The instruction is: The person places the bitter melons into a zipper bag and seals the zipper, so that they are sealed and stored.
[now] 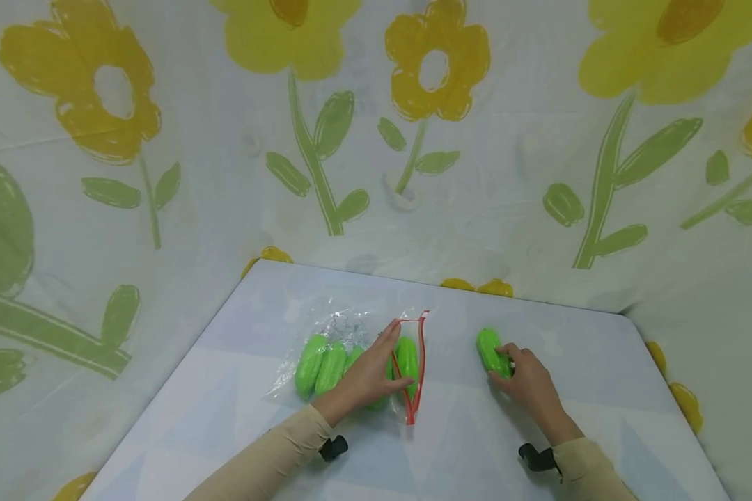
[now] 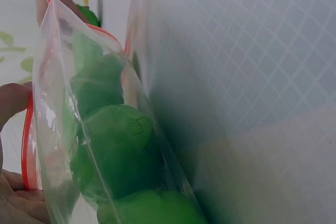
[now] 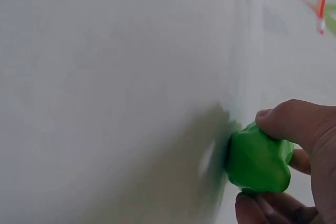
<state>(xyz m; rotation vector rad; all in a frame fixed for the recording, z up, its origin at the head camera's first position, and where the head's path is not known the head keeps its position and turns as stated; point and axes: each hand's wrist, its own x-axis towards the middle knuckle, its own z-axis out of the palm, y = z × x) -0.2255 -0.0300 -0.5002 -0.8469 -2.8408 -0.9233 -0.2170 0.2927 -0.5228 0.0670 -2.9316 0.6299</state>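
A loose green cucumber (image 1: 491, 351) is gripped on the table (image 1: 464, 445) by the right hand (image 1: 529, 386), thumb and fingers curled around it. Well apart to the left, the red-zipped mouth of the clear bag (image 1: 345, 348) is pinched by the left hand (image 1: 370, 376). More green cucumbers (image 1: 319, 365) are seen lying side by side inside that bag.

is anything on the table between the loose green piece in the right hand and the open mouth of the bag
Nothing visible: only bare table lies between the green piece in the right hand and the bag's red-edged mouth, which the left hand holds open.
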